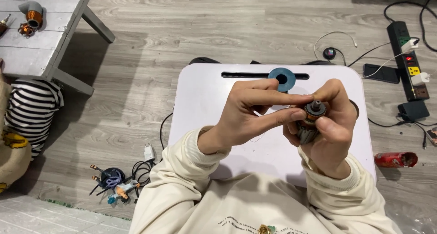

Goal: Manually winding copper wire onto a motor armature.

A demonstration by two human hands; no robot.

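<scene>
My right hand (330, 129) is wrapped around a small motor armature (312, 118), a grey slotted core with a copper-coloured collar and a dark shaft end pointing up. My left hand (248, 113) reaches across from the left, its index finger and thumb pinched at the armature's top. A thin wire seems to trail from the pinch down over the white lap table (205, 92); it is too fine to be sure. A blue ring-shaped spool (281, 78) lies on the table just beyond my hands.
A dark slot (246, 74) runs along the white table's far edge. A power strip (407, 58), a phone (381, 73) and cables lie on the wood floor at right, with a red wrapper (396, 159). A grey bench (41, 29) at top left carries a copper coil part (32, 15).
</scene>
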